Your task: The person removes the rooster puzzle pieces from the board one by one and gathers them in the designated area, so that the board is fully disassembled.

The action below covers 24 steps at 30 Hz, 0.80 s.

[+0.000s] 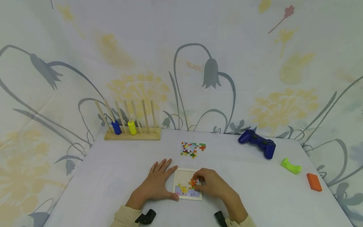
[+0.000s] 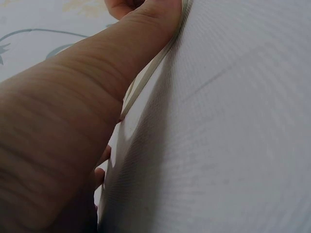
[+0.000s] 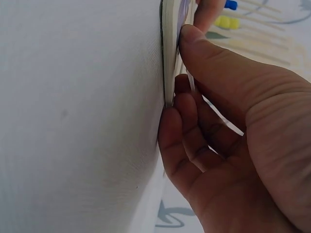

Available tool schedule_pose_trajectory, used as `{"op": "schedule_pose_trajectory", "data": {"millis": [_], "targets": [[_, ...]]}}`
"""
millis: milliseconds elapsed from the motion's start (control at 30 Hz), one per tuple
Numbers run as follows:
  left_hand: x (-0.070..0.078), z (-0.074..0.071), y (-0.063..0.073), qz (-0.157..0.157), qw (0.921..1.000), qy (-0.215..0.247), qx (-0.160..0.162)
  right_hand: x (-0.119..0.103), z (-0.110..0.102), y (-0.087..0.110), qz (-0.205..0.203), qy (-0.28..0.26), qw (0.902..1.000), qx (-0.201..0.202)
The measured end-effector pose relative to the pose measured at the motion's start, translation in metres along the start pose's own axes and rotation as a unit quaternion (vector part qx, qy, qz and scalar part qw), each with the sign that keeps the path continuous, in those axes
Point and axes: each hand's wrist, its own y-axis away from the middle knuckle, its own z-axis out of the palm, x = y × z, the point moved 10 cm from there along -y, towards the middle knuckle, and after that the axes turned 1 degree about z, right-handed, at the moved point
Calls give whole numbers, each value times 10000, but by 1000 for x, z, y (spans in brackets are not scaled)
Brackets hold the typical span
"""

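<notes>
A small wooden jigsaw tray [image 1: 181, 175] lies on the white table, with joined purple and yellow pieces [image 1: 184, 190] along its near side. My left hand [image 1: 157, 185] rests flat along the tray's left side, fingers spread and thumb on the near left corner. Over the right part of the tray, my right hand [image 1: 210, 183] pinches an orange puzzle piece [image 1: 193, 182], partly hidden by the fingers. In the right wrist view, the curled fingers [image 3: 171, 133] touch the tray's edge [image 3: 168, 58]. Several loose puzzle pieces [image 1: 193, 145] lie just beyond the tray.
At the back left stands a wooden peg rack [image 1: 141, 136] with blue beads [image 1: 116, 127] and yellow beads [image 1: 132, 127]. Toward the right lie a dark blue game controller [image 1: 258, 142], a green curved block [image 1: 290, 166] and an orange block [image 1: 314, 182]. Patterned cloth hangs behind the table.
</notes>
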Motion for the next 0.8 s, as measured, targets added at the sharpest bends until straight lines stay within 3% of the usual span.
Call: {"op": "schedule_pose_trajectory", "data": {"millis": [567, 800], "targets": [[-3, 4, 0, -31, 10000, -56, -26, -4, 0, 3, -6, 138, 9999, -94], [4, -3, 2, -21, 10000, 67, 4, -9, -2, 4, -151, 292, 9994, -99]]}}
